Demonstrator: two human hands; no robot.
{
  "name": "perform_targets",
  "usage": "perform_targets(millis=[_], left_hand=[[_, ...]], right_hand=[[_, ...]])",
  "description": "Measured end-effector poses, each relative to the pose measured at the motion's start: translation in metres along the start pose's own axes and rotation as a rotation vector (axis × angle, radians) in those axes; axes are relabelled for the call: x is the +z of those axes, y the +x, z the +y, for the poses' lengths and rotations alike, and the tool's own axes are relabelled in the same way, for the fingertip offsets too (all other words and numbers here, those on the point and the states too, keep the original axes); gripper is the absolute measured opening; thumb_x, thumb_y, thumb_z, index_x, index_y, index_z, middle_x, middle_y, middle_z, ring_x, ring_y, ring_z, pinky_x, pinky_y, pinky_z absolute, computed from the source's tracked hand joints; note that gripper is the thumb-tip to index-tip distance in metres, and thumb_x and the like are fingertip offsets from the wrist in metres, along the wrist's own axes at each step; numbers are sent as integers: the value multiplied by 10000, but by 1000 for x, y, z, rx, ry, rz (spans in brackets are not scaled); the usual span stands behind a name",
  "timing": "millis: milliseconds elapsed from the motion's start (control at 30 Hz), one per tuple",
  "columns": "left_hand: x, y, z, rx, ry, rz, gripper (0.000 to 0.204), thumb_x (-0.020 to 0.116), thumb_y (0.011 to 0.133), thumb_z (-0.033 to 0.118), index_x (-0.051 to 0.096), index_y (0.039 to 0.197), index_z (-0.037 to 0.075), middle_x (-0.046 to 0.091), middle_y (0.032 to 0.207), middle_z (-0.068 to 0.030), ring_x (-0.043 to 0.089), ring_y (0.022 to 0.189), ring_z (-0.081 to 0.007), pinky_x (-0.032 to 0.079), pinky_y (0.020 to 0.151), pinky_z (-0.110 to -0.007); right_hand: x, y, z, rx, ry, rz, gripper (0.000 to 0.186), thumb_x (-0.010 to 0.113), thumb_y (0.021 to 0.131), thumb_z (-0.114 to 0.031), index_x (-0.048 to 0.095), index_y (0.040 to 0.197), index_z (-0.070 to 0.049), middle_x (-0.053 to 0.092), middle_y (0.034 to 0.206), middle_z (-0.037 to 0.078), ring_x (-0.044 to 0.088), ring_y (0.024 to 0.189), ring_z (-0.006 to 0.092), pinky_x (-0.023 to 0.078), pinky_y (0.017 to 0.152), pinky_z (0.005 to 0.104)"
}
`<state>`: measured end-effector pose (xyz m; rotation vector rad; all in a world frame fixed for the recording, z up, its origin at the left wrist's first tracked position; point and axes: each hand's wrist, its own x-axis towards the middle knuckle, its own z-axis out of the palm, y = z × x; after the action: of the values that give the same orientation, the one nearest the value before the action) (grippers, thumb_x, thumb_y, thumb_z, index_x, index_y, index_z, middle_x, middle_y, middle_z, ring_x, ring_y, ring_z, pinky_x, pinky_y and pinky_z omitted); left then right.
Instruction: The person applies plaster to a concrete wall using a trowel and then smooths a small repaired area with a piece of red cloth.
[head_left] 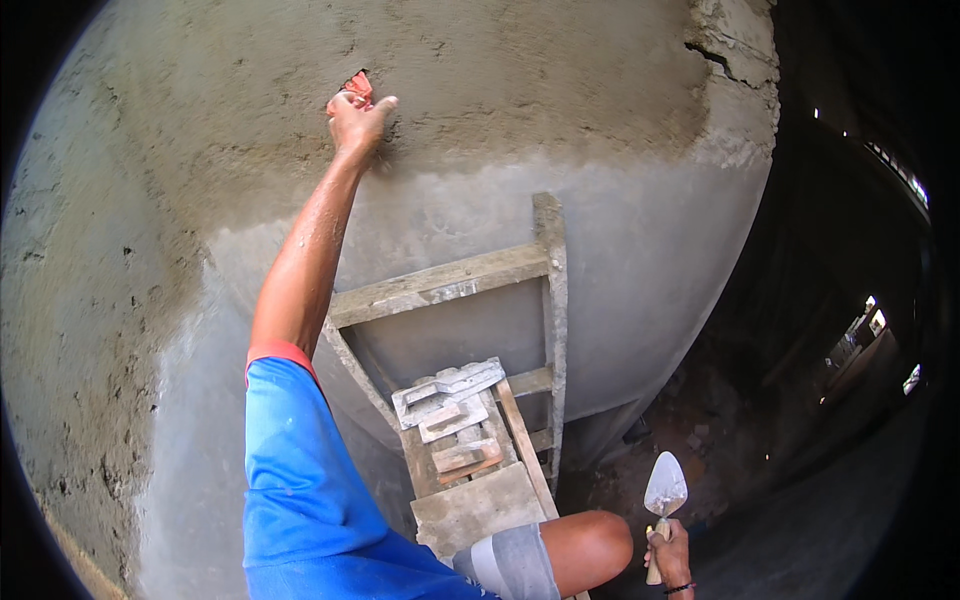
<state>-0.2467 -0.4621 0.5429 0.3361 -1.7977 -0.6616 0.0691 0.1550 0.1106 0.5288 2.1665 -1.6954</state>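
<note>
I note a grey plastered wall (560, 90), darker and rougher above, a wooden ladder (548, 300) leaning on it, a dim rubble-strewn floor (700, 440) below, and bright openings (900, 175) far right.

Daylight is falling evenly on the plastered wall (520, 90), leaving soft shadows under the wooden ladder (470, 290). Toward three o'clock the scene is sinking into darkness, with small bright openings glaring. Fisheye bending and black vignetting are ringing the edges.
</note>
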Motion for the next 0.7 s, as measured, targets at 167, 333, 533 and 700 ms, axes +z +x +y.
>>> perform_targets(millis=[167, 333, 533, 700], left_hand=[[-17, 33, -7, -20, 151, -37, 267, 660, 871, 266, 654, 996, 31, 731, 910, -153, 709, 907, -293, 525, 824, -433], [-30, 29, -21, -12, -362, -64, 164, 577, 936, 112, 644, 935, -37, 673, 644, -80, 649, 565, -141, 503, 539, -309], [14, -5, -40, 274, 50, 136, 215, 693, 861, 143, 642, 1051, 58, 644, 937, -161, 655, 877, -307, 510, 793, -430], [35, -23, -46, 322, 66, 269, 358, 720, 856, 193, 574, 1175, 121, 539, 1047, -152, 579, 992, -358, 486, 824, -476]], right_hand=[[7, 6, 4, -12, -14, -10, 252, 612, 872, -39, 518, 1103, -3, 554, 667, 58, 564, 459, 142, 490, 396, 308], [3, 6, 0, -10, -37, -32, 152, 590, 881, -28, 505, 1006, -16, 560, 679, 64, 543, 447, 145, 485, 388, 316], [10, 22, -73, -204, -371, -3, 317, 691, 823, -97, 586, 1106, 1, 666, 788, 143, 678, 590, 234, 525, 526, 361], [27, 27, -259, -926, -750, 88, 309, 658, 845, -140, 601, 1111, 7, 658, 928, 257, 630, 878, 477, 508, 746, 502]])
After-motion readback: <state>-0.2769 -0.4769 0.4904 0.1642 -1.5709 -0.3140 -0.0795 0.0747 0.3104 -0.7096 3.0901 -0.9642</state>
